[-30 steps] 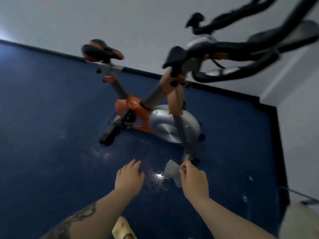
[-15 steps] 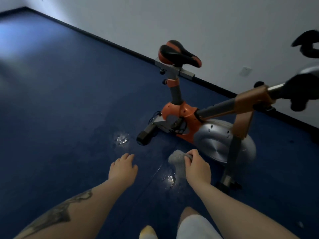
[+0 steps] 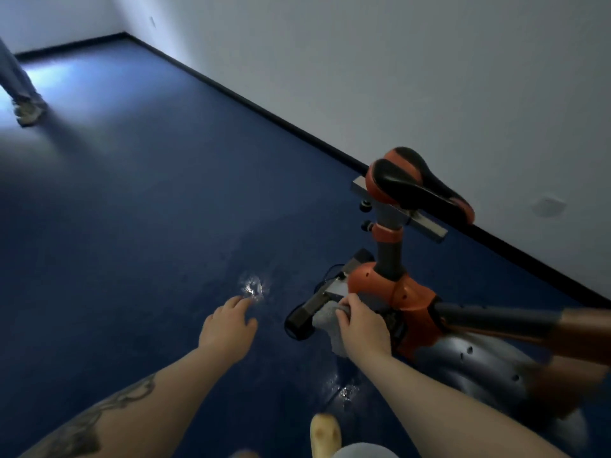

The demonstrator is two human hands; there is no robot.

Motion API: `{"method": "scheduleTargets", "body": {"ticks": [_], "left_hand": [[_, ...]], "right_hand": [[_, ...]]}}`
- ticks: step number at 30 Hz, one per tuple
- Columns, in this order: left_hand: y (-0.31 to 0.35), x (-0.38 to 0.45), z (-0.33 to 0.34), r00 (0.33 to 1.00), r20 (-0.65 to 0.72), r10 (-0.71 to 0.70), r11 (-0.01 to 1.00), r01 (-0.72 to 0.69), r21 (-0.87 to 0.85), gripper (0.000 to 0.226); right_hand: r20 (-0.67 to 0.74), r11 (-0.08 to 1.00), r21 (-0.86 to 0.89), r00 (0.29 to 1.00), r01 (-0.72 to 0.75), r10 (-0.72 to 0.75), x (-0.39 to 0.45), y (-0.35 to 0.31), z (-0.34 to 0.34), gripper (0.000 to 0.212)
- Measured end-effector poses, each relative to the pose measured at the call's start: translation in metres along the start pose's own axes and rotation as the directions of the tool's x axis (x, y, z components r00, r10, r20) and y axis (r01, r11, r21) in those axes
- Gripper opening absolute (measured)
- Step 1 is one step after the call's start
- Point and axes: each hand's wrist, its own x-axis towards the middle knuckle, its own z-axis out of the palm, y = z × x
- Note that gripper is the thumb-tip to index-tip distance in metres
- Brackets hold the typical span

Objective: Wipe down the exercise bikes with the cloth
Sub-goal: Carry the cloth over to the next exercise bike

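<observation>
The left hand [image 3: 228, 328] is being held out over the floor [image 3: 132, 226], fingers loosely spread, holding nothing. At its three o'clock, the cloth [image 3: 325, 320] is being gripped by the right hand [image 3: 362, 325] and pressed against the exercise bike [image 3: 396, 292].

left hand [image 3: 228, 328]: bare, no sleeve | dark tattoo [image 3: 99, 421] far back from its fingers, along forearm | right hand [image 3: 363, 328]: bare forearm, unmarked | yellow shoe [image 3: 325, 436] below

We brought our right hand [image 3: 362, 325] and its cloth [image 3: 327, 320] up against the exercise bike [image 3: 401, 297] by the pedal [image 3: 305, 314]; our left hand [image 3: 228, 328] spread open.
</observation>
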Motion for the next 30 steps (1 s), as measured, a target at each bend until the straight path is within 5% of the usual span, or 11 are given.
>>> {"method": "scheduleTargets", "body": {"ticks": [10,20,30], "left_hand": [[-0.042,0.133,-0.048,0.978,0.047,-0.202,0.959,0.207,-0.193,0.051],[-0.077,0.348,-0.152,0.993,0.093,0.075,0.993,-0.083,0.08,0.048],[0.083,0.506,-0.159,0.844,0.262,0.469,0.867,-0.496,0.046,0.05]], "right_hand": [[0.087,1.0,-0.021,0.996,0.012,-0.01,0.147,-0.083,0.035,0.009],[-0.139,0.954,0.148,0.95,-0.26,0.28,0.286,-0.151,0.055,0.008],[-0.24,0.833,0.318,0.811,-0.453,0.533,0.414,-0.147,0.039,0.01]]}}
